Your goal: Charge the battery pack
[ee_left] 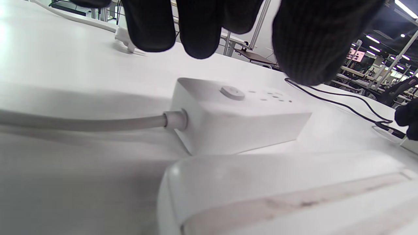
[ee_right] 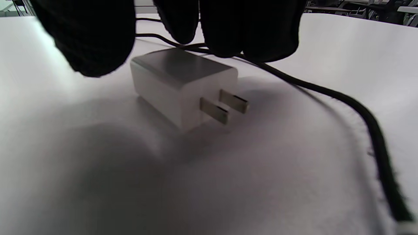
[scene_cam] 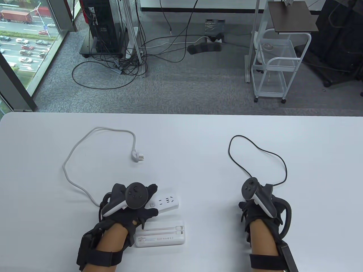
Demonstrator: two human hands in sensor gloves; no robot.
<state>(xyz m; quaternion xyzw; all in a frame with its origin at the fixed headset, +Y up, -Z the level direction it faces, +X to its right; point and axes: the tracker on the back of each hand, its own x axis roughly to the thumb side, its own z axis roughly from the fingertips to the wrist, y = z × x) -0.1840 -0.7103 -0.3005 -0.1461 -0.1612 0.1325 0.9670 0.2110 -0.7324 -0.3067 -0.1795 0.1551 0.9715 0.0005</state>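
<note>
Fingers [ee_left: 199, 29] of my left hand [scene_cam: 127, 204] hang spread above the white power strip [scene_cam: 166, 202] near the table's [scene_cam: 198, 136] front edge, gripping nothing. The battery pack [scene_cam: 161, 236] lies just beside the strip, closer to the front edge, untouched. The strip's grey cord [scene_cam: 82, 147] loops toward the far left, its plug [scene_cam: 138, 156] lying loose. My right hand [scene_cam: 262, 204] hovers over the white charger [ee_right: 183, 85] toward the front right, fingers loose above it, not closed on it. Its black cable [scene_cam: 255, 155] curls toward the far edge.
</note>
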